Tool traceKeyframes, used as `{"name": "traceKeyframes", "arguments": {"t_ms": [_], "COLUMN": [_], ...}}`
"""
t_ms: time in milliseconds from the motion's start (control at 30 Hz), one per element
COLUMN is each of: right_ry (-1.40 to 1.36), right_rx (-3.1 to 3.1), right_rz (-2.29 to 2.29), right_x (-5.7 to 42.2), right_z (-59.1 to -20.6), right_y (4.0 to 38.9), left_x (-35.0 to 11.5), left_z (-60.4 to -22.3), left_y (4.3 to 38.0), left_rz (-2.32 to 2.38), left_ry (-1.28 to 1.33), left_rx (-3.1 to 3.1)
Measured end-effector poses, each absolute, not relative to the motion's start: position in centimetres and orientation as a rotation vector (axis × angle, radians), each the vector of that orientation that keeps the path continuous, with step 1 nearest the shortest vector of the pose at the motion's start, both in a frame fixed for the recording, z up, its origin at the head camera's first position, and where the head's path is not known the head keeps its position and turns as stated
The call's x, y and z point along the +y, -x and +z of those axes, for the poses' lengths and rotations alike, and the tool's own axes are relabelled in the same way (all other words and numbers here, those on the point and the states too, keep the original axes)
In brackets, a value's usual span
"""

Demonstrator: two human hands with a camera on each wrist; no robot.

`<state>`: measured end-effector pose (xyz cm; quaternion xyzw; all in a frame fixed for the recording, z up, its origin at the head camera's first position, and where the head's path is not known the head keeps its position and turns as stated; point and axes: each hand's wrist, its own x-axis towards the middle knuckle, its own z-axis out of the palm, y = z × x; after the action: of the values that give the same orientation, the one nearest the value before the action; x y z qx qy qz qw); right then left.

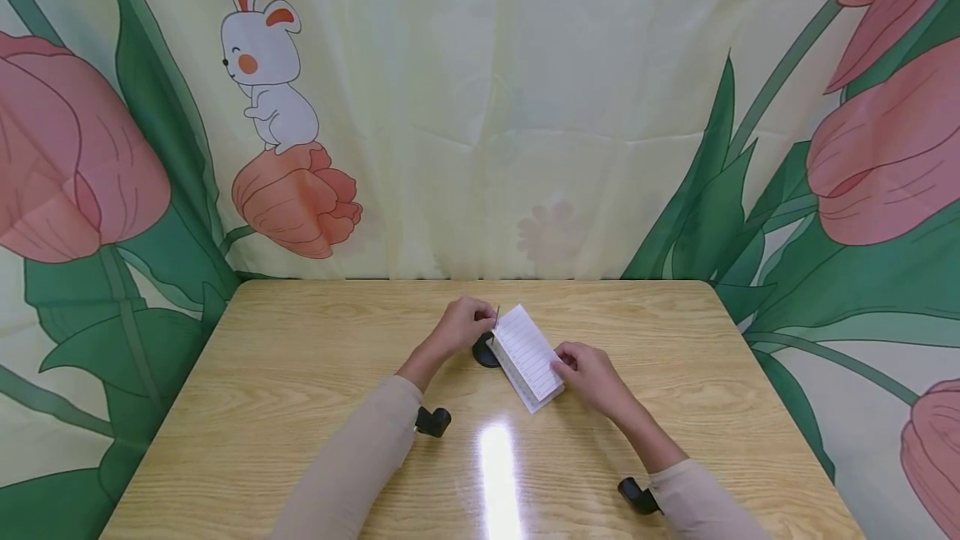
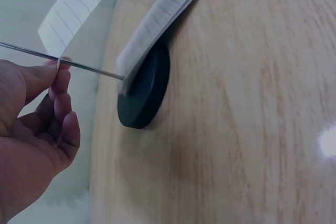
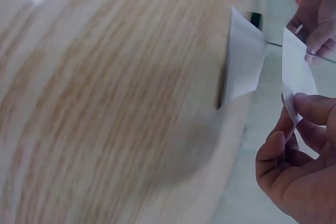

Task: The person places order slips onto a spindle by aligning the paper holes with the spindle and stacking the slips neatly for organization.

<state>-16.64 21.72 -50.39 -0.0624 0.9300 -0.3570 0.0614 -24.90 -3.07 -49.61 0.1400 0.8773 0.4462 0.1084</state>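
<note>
A receipt spike stands on the table, with a round black base (image 2: 149,93) and a thin metal rod (image 2: 94,70). Lined white slips (image 2: 168,9) lie low on the rod, over the base. Higher up, another lined paper slip (image 1: 528,344) slants across, its corner at the rod. My left hand (image 1: 465,325) pinches that corner between thumb and forefinger, right beside the rod. At the slip's opposite end, my right hand (image 1: 588,373) grips the edge between thumb and fingers. The right wrist view shows this upper slip (image 3: 295,72) apart from the lower slips (image 3: 244,61).
The wooden table (image 1: 315,340) reaches back to a curtain (image 1: 465,148) printed with tulips and a rabbit. Black wrist cameras (image 1: 433,422) sit at both sleeves. A bright light reflection lies on the table's front.
</note>
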Motion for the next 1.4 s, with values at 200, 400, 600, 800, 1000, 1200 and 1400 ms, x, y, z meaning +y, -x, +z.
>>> {"name": "traceKeyframes", "arguments": {"t_ms": [200,400,600,800,1000,1200,1400], "right_ry": [0.154,0.131,0.149,0.157,0.155,0.125,0.12], "right_rx": [2.811,2.806,2.83,2.837,2.828,2.792,2.786], "right_rz": [-1.059,-1.017,-0.951,-0.944,-0.936,-0.948,-0.958], "right_x": [21.4,21.1,20.9,20.6,20.7,21.0,21.3], "right_z": [-51.2,-52.0,-52.7,-53.4,-53.7,-53.6,-53.4], "right_y": [16.9,17.1,17.1,16.9,16.5,16.4,16.4], "left_x": [-2.9,-2.7,-2.5,-2.5,-2.2,-1.9,-1.7], "left_z": [-50.6,-51.5,-52.9,-53.5,-53.9,-54.0,-54.1], "left_y": [24.9,24.7,24.6,24.4,23.9,23.8,23.8], "left_rz": [1.319,1.35,1.345,1.35,1.351,1.373,1.372], "left_ry": [-0.417,-0.396,-0.401,-0.391,-0.333,-0.305,-0.309], "left_rx": [2.611,2.623,2.631,2.643,2.627,2.619,2.613]}}
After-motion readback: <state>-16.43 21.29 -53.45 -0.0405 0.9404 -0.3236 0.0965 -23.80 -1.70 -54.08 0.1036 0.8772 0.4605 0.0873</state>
